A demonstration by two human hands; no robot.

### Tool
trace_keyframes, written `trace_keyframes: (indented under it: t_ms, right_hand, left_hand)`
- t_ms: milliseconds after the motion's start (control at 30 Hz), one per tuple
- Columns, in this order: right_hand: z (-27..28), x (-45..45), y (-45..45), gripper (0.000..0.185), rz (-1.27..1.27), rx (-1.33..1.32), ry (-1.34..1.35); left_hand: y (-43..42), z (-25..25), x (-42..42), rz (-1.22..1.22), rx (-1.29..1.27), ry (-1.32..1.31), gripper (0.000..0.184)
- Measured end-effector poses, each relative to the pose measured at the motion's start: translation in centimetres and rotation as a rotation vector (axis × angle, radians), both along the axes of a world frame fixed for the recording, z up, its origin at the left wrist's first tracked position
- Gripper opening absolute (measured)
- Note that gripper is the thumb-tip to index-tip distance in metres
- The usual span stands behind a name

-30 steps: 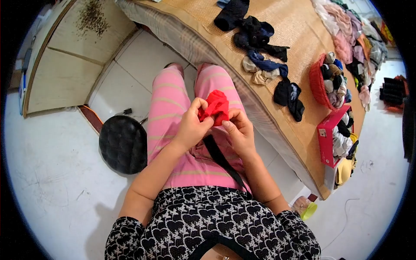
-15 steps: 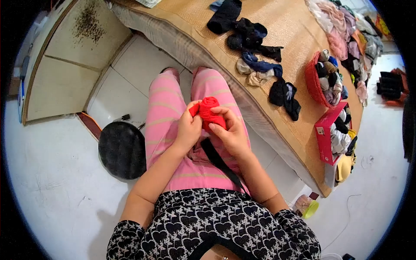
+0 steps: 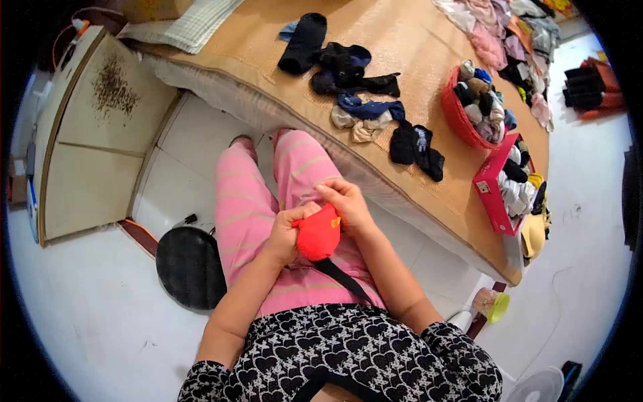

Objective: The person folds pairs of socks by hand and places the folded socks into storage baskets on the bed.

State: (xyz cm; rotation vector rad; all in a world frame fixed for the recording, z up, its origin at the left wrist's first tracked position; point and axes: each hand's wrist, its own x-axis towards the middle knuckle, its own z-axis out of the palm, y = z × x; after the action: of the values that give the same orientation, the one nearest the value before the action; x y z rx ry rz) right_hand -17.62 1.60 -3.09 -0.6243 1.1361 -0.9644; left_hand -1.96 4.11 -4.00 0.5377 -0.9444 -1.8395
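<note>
A red sock (image 3: 317, 236), bunched into a smooth rounded bundle with a small yellow mark, is held above my lap. My left hand (image 3: 285, 231) is closed around its left side. My right hand (image 3: 347, 204) has its fingers curled together at the upper right edge of the sock; the exact grip there is partly hidden. A black strap (image 3: 343, 278) hangs below the bundle over the pink striped trousers. On the bed mat to the right lie black socks (image 3: 416, 151), a navy sock (image 3: 370, 107) and beige socks (image 3: 365, 125).
A red basket (image 3: 450, 110) and a pink box (image 3: 492, 201), both filled with socks, stand at the edge of the bed (image 3: 429, 201). Heaped clothes (image 3: 492, 47) lie beyond. A black round stool (image 3: 191, 268) and a cabinet (image 3: 100, 177) are on the left.
The red sock has gone from a tight roll to a smoother, rounder bundle and sits lower. My right hand has shifted to its upper edge. The head view has turned slightly.
</note>
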Motion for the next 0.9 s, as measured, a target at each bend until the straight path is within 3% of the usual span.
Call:
trace_keyframes:
  t_ms: [33, 100, 133, 167, 233, 267, 333, 400, 433, 500, 600, 667, 800, 900]
  right_hand:
    - [0.3, 0.4, 0.2, 0.017, 0.026, 0.011, -0.049]
    - [0.5, 0.9, 0.8, 0.022, 0.122, -0.004, -0.02]
    - [-0.1, 0.7, 1.0, 0.026, 0.179, -0.151, 0.079]
    - [-0.3, 0.4, 1.3, 0.029, 0.147, -0.143, -0.033]
    - [0.7, 0.3, 1.3, 0.035, 0.103, -0.141, -0.143]
    - [1.0, 0.6, 1.4, 0.044, 0.125, -0.32, 0.002]
    - [2.1, 0.3, 1.3, 0.064, 0.249, -0.547, 0.356]
    - [1.6, 0.2, 1.5, 0.063, 0.232, -0.469, 0.343]
    - [1.4, -0.3, 1.3, 0.063, 0.217, -0.471, 0.348]
    - [0.8, -1.6, 0.8, 0.062, 0.047, -0.207, 0.126]
    - [0.0, -6.5, -1.5, 0.056, -0.121, -0.365, 0.296]
    - [1.0, -11.1, -5.0, 0.05, -0.364, -0.659, 0.623]
    - [5.9, -22.8, -11.8, 0.047, -0.73, -0.791, 1.329]
    - [8.2, -31.5, -16.9, 0.05, -0.896, -0.848, 1.668]
  left_hand:
    - [0.7, -0.2, -0.1, -0.024, 0.241, 0.057, 0.007]
    - [0.6, -0.1, -0.3, 0.067, 0.286, -0.003, 0.012]
    - [0.2, 0.5, 0.1, 0.082, 0.498, 0.181, 0.021]
    - [-0.3, 1.3, 0.4, 0.129, 0.712, 0.368, 0.031]
    - [-1.1, 3.3, 0.0, 0.234, 0.582, 0.206, 0.031]
    - [-1.3, 3.6, -0.2, 0.35, 0.454, 0.049, 0.031]
    - [-0.9, 1.7, 0.1, 0.257, 0.459, -0.022, 0.037]
    - [-0.9, 1.1, -0.6, 0.255, 0.25, -0.272, 0.038]
    - [-1.0, 1.1, -0.8, 0.242, 0.243, -0.272, 0.038]
    - [-1.6, 1.3, -1.3, 0.167, 0.155, -0.369, 0.043]
    - [-2.2, 2.0, -2.3, 0.073, 0.121, -0.401, 0.049]
    - [-2.2, 1.8, -2.6, -0.102, 0.264, -0.412, 0.047]
    - [-3.0, 1.1, -3.9, -0.212, 0.229, -0.537, 0.034]
    - [-3.5, 0.1, -5.2, -0.168, 0.258, -0.52, 0.027]
